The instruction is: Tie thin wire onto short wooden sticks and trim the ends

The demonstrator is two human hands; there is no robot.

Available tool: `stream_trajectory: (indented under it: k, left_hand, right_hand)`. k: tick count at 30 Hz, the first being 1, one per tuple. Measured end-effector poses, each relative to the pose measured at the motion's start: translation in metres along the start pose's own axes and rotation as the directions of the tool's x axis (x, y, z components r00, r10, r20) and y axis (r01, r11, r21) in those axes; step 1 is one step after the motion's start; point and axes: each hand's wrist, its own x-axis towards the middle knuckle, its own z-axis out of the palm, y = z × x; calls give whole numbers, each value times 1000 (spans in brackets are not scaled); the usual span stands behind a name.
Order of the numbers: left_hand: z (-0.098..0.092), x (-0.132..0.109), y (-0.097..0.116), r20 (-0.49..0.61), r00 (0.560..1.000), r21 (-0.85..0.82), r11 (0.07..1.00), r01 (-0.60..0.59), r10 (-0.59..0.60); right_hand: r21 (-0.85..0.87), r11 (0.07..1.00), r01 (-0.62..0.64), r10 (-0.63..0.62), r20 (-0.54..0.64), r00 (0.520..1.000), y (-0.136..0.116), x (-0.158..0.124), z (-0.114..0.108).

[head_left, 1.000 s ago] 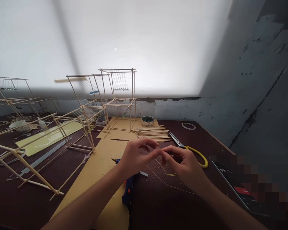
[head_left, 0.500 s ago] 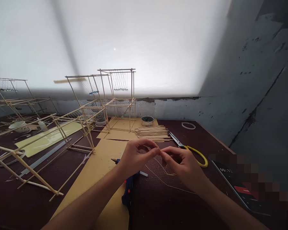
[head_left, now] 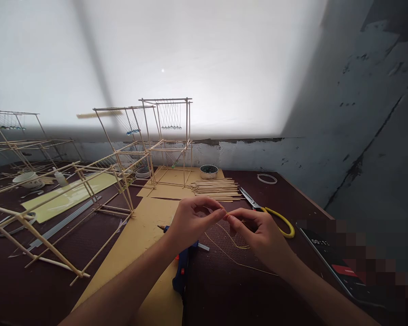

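pinch grip on a yellow strand point(head_left: 240, 247), centre of the frame

left hand point(head_left: 190, 222) and right hand point(head_left: 258, 233) meet tip to tip, each closed in a pinch on the yellow strand, whose loose tail loops down onto the tabletop point(head_left: 54, 280) just below them. the strand looks fine and slack, so it could slip from the pinch or snag on the blue glue gun point(head_left: 182, 271) lying under the left wrist; whether its tip is hot i cannot tell. an elbow swung toward the left of the frame could knock the light stick frames point(head_left: 122, 154). scissors point(head_left: 275, 215) lie just right of the hands, a stick bundle point(head_left: 217, 188) above them, a phone point(head_left: 340, 267) at lower right. the tabletop is dark brown with tan cardboard point(head_left: 149, 235) on it; a grey, scuffed wall point(head_left: 360, 136) rises at right, with a bright white backdrop behind.
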Motion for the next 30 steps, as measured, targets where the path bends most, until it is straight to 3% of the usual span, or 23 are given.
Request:
stream_trajectory:
  k: [18,22,26,30]
  left_hand:
    - [1,-1,0,-13,1000,35,999,17,-17]
    - [-1,1,-1,-101,995,100,995,5,5]
    - [-17,8,0,-333,928,405,914,-19,167]
    - [-42,17,-1,-452,838,575,818,11,306]
  right_hand:
    - [-26,999,23,-22,41,999,2,0,1]
    - [-39,999,19,-17,41,999,4,1,1]
    - [-38,999,-13,14,28,1000,4,1,-1]
    - [-54,998,-35,37,34,999,2,2,-2]
